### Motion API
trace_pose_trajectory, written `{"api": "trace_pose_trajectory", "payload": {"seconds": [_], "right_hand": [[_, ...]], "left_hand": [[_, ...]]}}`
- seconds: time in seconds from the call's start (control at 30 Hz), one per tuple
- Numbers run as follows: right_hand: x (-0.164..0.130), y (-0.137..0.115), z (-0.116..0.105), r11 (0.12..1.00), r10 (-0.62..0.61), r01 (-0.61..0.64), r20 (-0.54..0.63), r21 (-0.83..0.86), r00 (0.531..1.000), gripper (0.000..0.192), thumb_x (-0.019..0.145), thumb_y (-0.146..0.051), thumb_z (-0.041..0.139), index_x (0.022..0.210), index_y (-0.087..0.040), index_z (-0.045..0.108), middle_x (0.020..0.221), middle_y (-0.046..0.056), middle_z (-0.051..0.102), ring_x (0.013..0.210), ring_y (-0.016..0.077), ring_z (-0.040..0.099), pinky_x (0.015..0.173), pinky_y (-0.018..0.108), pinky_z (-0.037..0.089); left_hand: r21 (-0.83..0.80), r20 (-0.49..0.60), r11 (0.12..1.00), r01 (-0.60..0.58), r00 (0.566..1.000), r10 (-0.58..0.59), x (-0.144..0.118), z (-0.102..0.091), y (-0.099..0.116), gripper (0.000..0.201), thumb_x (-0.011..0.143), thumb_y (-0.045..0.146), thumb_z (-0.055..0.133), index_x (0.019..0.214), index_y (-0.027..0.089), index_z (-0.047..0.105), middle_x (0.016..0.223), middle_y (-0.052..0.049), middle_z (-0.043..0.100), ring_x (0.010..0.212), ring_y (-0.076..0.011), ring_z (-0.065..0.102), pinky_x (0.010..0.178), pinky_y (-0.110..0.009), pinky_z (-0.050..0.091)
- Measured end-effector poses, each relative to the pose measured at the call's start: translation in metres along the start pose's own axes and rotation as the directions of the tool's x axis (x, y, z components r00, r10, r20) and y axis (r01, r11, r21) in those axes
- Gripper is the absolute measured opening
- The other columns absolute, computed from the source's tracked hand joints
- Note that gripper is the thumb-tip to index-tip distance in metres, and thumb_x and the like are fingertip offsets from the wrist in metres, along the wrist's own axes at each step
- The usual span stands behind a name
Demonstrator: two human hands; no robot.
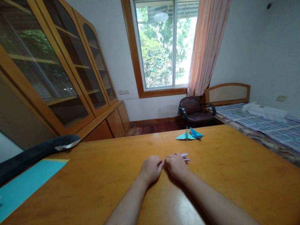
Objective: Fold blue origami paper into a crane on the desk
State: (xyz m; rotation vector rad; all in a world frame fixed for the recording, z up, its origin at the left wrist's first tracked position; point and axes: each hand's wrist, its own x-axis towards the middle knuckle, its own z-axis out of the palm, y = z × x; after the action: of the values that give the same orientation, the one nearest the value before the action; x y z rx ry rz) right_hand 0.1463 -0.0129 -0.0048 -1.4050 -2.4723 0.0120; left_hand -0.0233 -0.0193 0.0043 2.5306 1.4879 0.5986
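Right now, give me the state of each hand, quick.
Left hand: fingers curled on the table, touching the right hand; any grip cannot be told.
Right hand: closed on the pale purple folded paper.

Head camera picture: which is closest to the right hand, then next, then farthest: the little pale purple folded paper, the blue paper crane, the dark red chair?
1. The little pale purple folded paper, touching the right hand at its fingertips.
2. The blue paper crane, farther up the wooden table.
3. The dark red chair, beyond the table, under the window.
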Motion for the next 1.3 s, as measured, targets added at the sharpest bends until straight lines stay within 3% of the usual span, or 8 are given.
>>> {"api": "trace_pose_trajectory", "payload": {"seconds": [0.17, 0.43, 0.7, 0.87, 1.03, 1.13, 1.3], "right_hand": [[-0.001, -0.003, 0.002, 0.999, -0.023, 0.026, -0.084, 0.036, 0.996, 0.022, 0.090, -0.021, 0.051, 0.076, -0.020, 0.069, 0.078, 0.004, 0.068, 0.080, 0.0177, 0.057, 0.087, 0.034, 0.029], [-0.003, -0.003, -0.003, 0.993, 0.009, 0.028, -0.311, 0.114, 0.950, 0.013, 0.087, -0.022, 0.056, 0.080, -0.021, 0.066, 0.087, 0.003, 0.066, 0.088, 0.0187, 0.054, 0.102, 0.041, 0.023], [-0.006, -0.001, -0.012, 0.969, 0.011, 0.105, -0.467, 0.223, 0.884, 0.021, 0.087, -0.018, 0.048, 0.095, -0.019, 0.068, 0.096, 0.008, 0.065, 0.092, 0.0212, 0.053, 0.087, 0.034, 0.037], [-0.006, -0.006, 0.000, 0.898, 0.055, 0.128, -0.397, 0.421, 0.916, 0.023, 0.086, -0.017, 0.045, 0.088, -0.018, 0.068, 0.084, 0.007, 0.067, 0.080, 0.0178, 0.059, 0.077, 0.029, 0.044], [-0.002, -0.011, 0.013, 0.713, 0.170, 0.044, -0.233, 0.699, 0.958, 0.022, 0.083, -0.019, 0.050, 0.092, -0.018, 0.070, 0.090, 0.007, 0.072, 0.081, 0.0176, 0.064, 0.079, 0.029, 0.049], [0.001, -0.009, 0.018, 0.596, 0.239, -0.027, -0.145, 0.803, 0.960, 0.023, 0.081, -0.022, 0.053, 0.094, -0.015, 0.070, 0.089, 0.008, 0.073, 0.077, 0.0183, 0.066, 0.075, 0.030, 0.051], [0.004, -0.006, 0.020, 0.409, 0.326, -0.094, -0.049, 0.908, 0.944, 0.028, 0.080, -0.036, 0.057, 0.085, -0.014, 0.073, 0.085, 0.010, 0.075, 0.076, 0.0226, 0.068, 0.073, 0.034, 0.054]], "left_hand": [[-0.204, -0.025, 0.977, 0.066, 0.997, -0.073, 0.001, 0.006, -0.004, 0.022, 0.085, 0.026, 0.050, 0.074, 0.019, 0.068, 0.077, -0.005, 0.067, 0.071, -0.0163, 0.057, 0.065, -0.026, 0.037], [-0.507, -0.041, 0.844, 0.177, 0.972, -0.229, 0.005, 0.018, -0.013, 0.026, 0.083, 0.033, 0.054, 0.076, 0.017, 0.072, 0.076, -0.005, 0.071, 0.070, -0.0172, 0.060, 0.068, -0.026, 0.042], [-0.814, -0.061, 0.531, 0.237, 0.874, -0.483, 0.011, 0.014, -0.017, 0.029, 0.071, 0.040, 0.067, 0.078, 0.013, 0.071, 0.074, -0.005, 0.070, 0.070, -0.0171, 0.059, 0.068, -0.026, 0.045], [-0.948, 0.035, 0.233, 0.218, 0.796, -0.604, 0.012, 0.015, -0.016, 0.040, 0.062, 0.048, 0.074, 0.076, 0.012, 0.068, 0.054, 0.003, 0.056, 0.049, -0.0085, 0.045, 0.048, -0.020, 0.032], [-0.988, 0.150, -0.059, 0.144, 0.788, -0.597, 0.011, 0.014, -0.009, 0.045, 0.050, 0.046, 0.084, 0.074, 0.012, 0.065, 0.059, 0.002, 0.060, 0.052, -0.0076, 0.050, 0.051, -0.019, 0.036], [-0.984, 0.178, -0.096, 0.150, 0.818, -0.547, 0.010, 0.014, -0.003, 0.044, 0.049, 0.045, 0.085, 0.072, 0.012, 0.065, 0.059, 0.001, 0.060, 0.053, -0.0072, 0.051, 0.053, -0.019, 0.037], [-0.972, 0.202, 0.017, 0.236, 0.866, -0.458, 0.009, 0.019, 0.004, 0.044, 0.053, 0.048, 0.083, 0.069, 0.011, 0.068, 0.056, 0.000, 0.059, 0.051, -0.0071, 0.047, 0.052, -0.020, 0.036]]}}
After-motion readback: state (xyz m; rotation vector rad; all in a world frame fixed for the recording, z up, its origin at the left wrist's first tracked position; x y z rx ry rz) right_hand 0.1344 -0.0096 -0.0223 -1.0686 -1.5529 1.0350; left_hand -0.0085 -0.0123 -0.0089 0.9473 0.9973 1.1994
